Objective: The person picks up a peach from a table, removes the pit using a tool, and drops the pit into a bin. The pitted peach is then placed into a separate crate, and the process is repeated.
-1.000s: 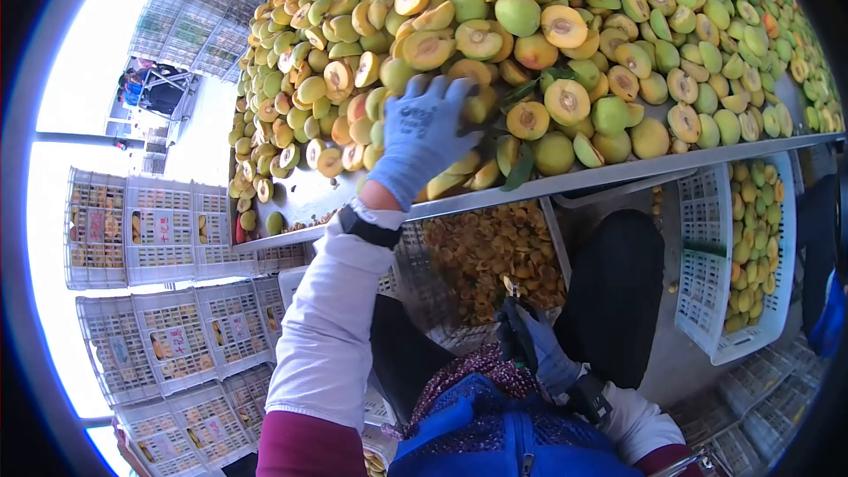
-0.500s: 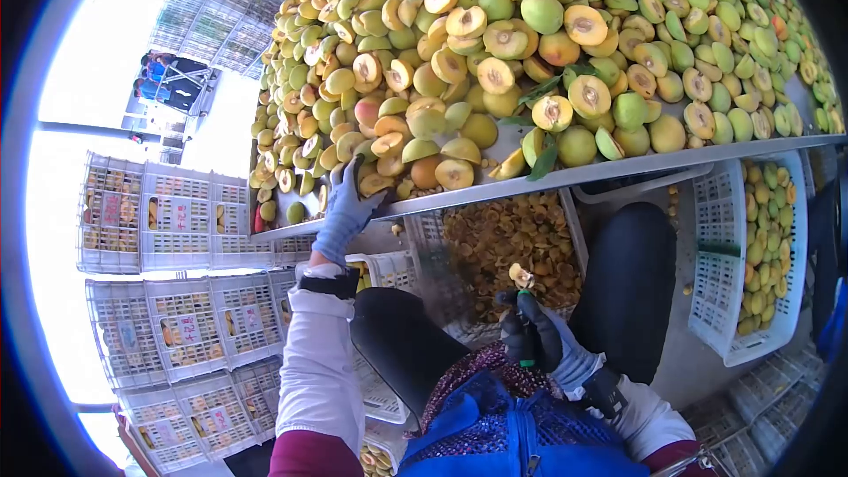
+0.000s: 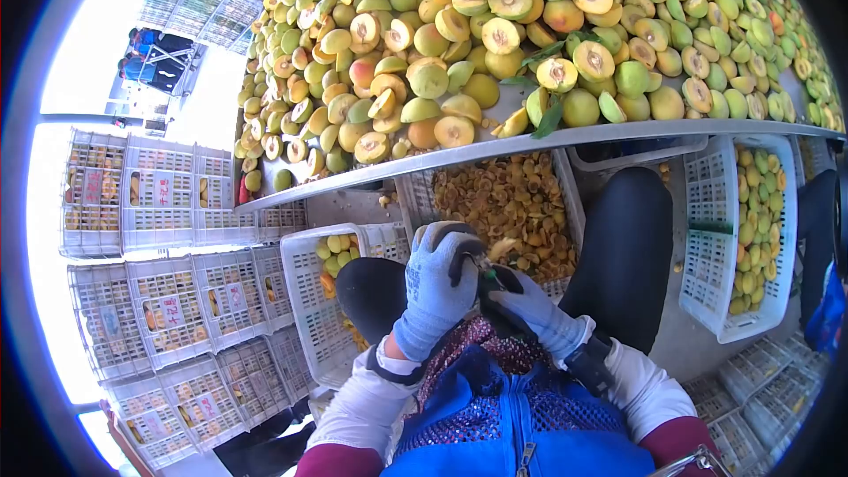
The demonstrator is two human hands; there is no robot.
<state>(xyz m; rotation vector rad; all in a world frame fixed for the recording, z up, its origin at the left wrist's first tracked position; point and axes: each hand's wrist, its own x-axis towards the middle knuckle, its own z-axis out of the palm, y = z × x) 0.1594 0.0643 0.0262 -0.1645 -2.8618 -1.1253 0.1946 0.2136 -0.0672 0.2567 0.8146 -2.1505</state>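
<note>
In front of my lap both gloved hands are brought together. My left hand [image 3: 444,272], in a grey-blue glove with dark fingertips, has its fingers curled over; whatever they hold is hidden. Against it, my right hand [image 3: 528,302] is closed around a dark tool with green marks [image 3: 491,276], whose kind I cannot make out. A small pale piece [image 3: 502,247] shows blurred just beyond the fingers. Below and beyond the hands stands a crate [image 3: 574,203] holding brownish-yellow fruit pieces [image 3: 503,199]. Halved green-yellow stone fruit [image 3: 428,79] lie heaped on the metal table [image 3: 548,137] above.
A white crate of halved fruit [image 3: 720,287] stands at the right, and another white crate [image 3: 309,300] is by my left knee. Stacked crates [image 3: 159,203] fill the left side. Green leaves [image 3: 549,119] lie near the table edge. People in blue [image 3: 146,57] are far back left.
My left hand has left the fruit at the table edge and come down to my right hand. The pale fruit piece above my right hand no longer shows there; the view has shifted slightly.
</note>
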